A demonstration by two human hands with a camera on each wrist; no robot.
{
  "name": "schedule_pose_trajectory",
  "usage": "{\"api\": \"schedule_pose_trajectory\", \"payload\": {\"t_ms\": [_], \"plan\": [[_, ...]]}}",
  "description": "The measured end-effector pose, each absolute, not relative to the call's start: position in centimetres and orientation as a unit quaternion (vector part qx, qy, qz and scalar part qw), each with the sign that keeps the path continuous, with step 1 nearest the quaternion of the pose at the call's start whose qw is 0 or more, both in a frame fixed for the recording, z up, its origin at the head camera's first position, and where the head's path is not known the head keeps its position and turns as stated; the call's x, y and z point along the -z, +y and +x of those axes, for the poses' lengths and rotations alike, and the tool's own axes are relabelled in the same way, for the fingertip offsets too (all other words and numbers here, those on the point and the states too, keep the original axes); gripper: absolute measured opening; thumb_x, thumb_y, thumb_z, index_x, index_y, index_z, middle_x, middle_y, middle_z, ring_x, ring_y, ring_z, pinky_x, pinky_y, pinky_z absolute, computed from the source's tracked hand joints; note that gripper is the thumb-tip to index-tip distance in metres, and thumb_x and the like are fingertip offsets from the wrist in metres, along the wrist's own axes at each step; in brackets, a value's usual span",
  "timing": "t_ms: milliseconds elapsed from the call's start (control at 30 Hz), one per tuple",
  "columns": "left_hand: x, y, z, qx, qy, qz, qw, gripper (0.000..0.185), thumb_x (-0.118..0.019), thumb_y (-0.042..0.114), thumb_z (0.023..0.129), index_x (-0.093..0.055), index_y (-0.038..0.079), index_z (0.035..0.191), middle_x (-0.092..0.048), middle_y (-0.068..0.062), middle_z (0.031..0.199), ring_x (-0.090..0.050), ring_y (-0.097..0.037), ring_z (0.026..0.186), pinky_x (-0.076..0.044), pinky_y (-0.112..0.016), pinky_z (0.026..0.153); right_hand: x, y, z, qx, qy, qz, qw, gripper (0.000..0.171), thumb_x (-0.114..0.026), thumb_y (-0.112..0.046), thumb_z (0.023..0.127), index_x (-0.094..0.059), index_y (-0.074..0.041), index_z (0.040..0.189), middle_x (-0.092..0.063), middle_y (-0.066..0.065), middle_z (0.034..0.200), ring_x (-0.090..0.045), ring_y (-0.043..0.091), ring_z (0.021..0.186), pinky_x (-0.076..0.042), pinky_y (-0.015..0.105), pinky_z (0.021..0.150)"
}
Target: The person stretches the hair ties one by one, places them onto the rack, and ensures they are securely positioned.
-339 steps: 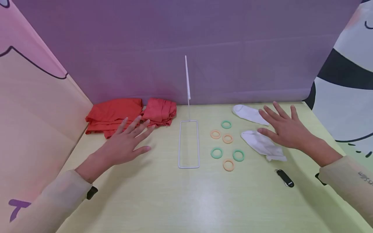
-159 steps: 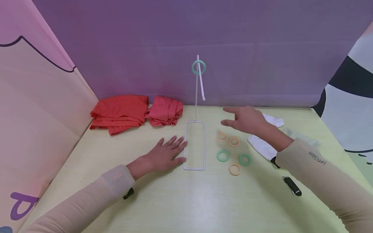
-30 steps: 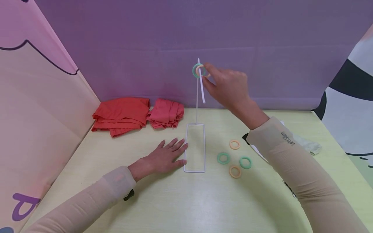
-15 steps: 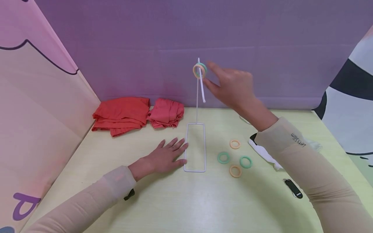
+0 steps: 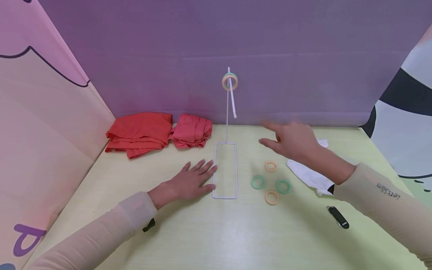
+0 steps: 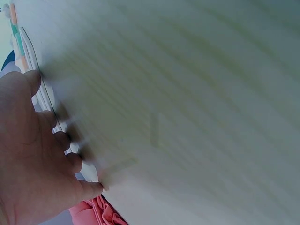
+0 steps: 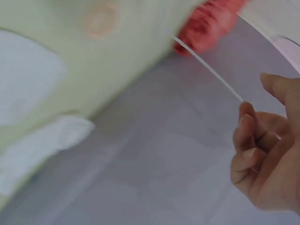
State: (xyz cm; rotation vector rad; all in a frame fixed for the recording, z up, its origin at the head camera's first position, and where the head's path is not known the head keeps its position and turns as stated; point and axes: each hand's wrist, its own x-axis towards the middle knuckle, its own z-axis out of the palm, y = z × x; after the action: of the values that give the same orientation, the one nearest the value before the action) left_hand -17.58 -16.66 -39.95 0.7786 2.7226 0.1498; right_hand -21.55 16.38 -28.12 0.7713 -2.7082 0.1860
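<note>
Rings (image 5: 230, 81), one orange in front and one green behind, are seen hung at top of the white wire stand (image 5: 225, 169), on its upright rod. R. hand (image 5: 291, 140) is held in the air to the right of the stand's base, fingers loosely spread, nothing gripped; it is positioned just above four loose rings (image 5: 270, 179) on the table (image 5: 216, 232). L. hand (image 5: 189, 183) is laid flat, fingers straight, touching the base's left edge. White socks (image 5: 308, 174) are noted right of the stand, red cloths (image 5: 156, 132) left.
</note>
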Motion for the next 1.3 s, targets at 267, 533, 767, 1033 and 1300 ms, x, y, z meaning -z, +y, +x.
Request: {"api": "schedule_pose_trajectory", "payload": {"t_ms": [267,533,767,1033,1300], "plan": [[40.1,-16.6,-17.6,-0.042,0.951,0.263,0.155,0.075,-0.038,0.062,0.101,-0.010,0.028,0.162,-0.005,0.003,0.171,-0.001,-0.028,0.159,-0.008,-0.064,0.123,33.6,19.1,-21.5,-0.032,-0.974,0.220,-0.032,0.057,-0.063,-0.054,0.092,-0.061,-0.021,0.139,-0.061,-0.004,0.059,-0.062,0.020,0.064,-0.038,0.034,0.046],[40.2,-16.6,-17.7,-0.041,0.950,0.266,0.155,0.075,-0.037,0.062,0.101,-0.010,0.027,0.162,-0.006,0.002,0.171,-0.002,-0.028,0.159,-0.008,-0.064,0.123,36.3,19.9,-22.2,-0.042,-0.972,0.199,-0.114,0.064,-0.065,-0.055,0.090,-0.057,-0.021,0.143,-0.065,0.004,0.070,-0.053,0.017,0.058,-0.037,0.033,0.046],[40.1,-16.6,-17.7,-0.043,0.950,0.270,0.152,0.074,-0.038,0.061,0.102,-0.013,0.026,0.162,-0.007,0.001,0.171,-0.003,-0.029,0.158,-0.009,-0.065,0.122,37.0,19.7,-22.5,-0.048,-0.973,0.188,-0.128,0.063,-0.068,-0.055,0.088,-0.060,-0.021,0.141,-0.074,0.016,0.104,-0.060,0.016,0.069,-0.041,0.035,0.048],[40.1,-16.5,-17.6,-0.042,0.950,0.271,0.150,0.074,-0.038,0.060,0.102,-0.013,0.025,0.162,-0.008,0.000,0.171,-0.003,-0.030,0.158,-0.008,-0.064,0.123,37.2,19.4,-22.8,-0.060,-0.972,0.193,-0.121,0.052,-0.067,-0.047,0.091,-0.066,-0.018,0.134,-0.076,0.013,0.102,-0.059,0.015,0.068,-0.038,0.033,0.046],[40.0,-16.5,-17.6,-0.042,0.951,0.267,0.151,0.075,-0.037,0.062,0.101,-0.011,0.027,0.162,-0.006,0.002,0.171,-0.002,-0.029,0.158,-0.008,-0.064,0.123,37.6,19.1,-22.7,-0.050,-0.972,0.213,-0.084,0.041,-0.063,-0.040,0.094,-0.071,-0.016,0.126,-0.076,0.011,0.099,-0.065,0.021,0.078,-0.044,0.034,0.048]]}}
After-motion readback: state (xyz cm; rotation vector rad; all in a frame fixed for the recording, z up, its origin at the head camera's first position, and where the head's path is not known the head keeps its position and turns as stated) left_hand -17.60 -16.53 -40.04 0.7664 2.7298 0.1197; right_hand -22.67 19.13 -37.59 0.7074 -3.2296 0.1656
